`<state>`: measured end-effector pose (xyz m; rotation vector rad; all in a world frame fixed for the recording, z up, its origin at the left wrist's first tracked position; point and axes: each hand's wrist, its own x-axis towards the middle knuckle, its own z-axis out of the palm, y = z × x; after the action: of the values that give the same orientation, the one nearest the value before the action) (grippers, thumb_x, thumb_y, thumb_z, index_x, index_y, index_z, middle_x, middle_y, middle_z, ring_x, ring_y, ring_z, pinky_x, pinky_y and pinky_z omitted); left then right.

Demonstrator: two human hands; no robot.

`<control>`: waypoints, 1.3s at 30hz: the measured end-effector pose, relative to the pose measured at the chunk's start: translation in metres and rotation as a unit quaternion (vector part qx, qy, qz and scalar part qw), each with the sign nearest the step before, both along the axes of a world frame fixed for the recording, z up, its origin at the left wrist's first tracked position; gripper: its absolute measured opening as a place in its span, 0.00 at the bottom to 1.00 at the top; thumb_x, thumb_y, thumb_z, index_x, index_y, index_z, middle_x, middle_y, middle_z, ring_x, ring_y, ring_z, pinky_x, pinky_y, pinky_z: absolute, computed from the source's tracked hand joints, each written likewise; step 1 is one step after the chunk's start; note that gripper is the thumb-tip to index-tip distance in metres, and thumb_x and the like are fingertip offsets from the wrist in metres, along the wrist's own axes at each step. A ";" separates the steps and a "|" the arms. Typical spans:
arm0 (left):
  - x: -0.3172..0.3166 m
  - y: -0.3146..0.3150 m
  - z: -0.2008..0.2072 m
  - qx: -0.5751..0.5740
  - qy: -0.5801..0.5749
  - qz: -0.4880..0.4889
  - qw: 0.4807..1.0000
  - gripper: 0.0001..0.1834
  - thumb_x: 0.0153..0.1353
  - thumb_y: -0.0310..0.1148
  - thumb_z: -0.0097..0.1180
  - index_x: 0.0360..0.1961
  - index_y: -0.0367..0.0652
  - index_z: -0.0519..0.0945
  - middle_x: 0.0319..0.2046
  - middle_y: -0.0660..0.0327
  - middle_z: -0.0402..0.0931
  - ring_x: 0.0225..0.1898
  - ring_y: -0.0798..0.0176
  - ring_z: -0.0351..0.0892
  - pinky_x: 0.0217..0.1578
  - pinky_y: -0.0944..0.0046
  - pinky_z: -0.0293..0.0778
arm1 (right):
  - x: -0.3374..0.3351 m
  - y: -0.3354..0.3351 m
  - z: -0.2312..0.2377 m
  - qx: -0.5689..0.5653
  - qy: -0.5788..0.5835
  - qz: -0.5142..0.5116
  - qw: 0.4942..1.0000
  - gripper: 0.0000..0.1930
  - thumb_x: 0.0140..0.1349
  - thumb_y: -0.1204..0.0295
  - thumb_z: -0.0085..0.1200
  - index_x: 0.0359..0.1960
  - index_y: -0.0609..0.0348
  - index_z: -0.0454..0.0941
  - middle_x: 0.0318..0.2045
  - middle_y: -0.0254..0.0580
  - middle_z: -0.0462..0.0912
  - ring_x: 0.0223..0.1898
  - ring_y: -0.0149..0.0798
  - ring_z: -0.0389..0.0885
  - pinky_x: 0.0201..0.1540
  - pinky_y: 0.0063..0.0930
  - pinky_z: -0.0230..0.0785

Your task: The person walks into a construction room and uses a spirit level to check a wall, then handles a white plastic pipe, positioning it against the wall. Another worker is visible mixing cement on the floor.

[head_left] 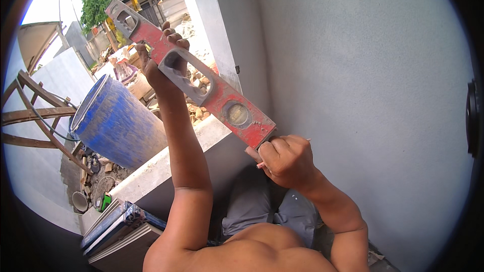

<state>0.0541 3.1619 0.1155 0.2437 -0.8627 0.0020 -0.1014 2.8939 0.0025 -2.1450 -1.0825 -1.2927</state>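
A red and grey spirit level (224,95), smeared with dried cement, slants from the upper left to the middle of the view. My left hand (164,63) grips its upper part, thumb on one edge and fingertips curled over the other. At the lower end my right hand (287,158) is closed, its knuckles against or very near the level's end. Out of that fist pokes a thin red pencil-like stick (260,165); most of it is hidden by the fingers. A round vial window (237,114) shows near the lower end, its bubble unreadable.
A plain grey wall (363,70) rises close on my right. To the left, beyond a low pale ledge (166,163), stand a dirty blue barrel (118,123) and a wooden frame (38,116). Stacked boxes (121,229) sit at lower left. Rubble lies outside.
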 end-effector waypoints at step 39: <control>-0.036 -0.049 -0.082 0.211 0.017 0.139 0.967 0.61 0.48 0.80 0.41 0.65 0.32 0.59 0.36 0.56 0.72 0.39 0.56 0.79 0.48 0.41 0.77 | 0.020 -0.002 -0.143 0.000 0.277 -0.064 0.959 0.10 0.63 0.60 0.55 0.36 0.53 0.74 0.22 0.46 0.81 0.23 0.54 0.81 0.23 0.46 0.71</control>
<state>0.0183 3.1133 0.0331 0.7615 -0.7816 0.0758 -0.0810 2.8922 -0.1402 -2.3959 -0.7160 -0.6580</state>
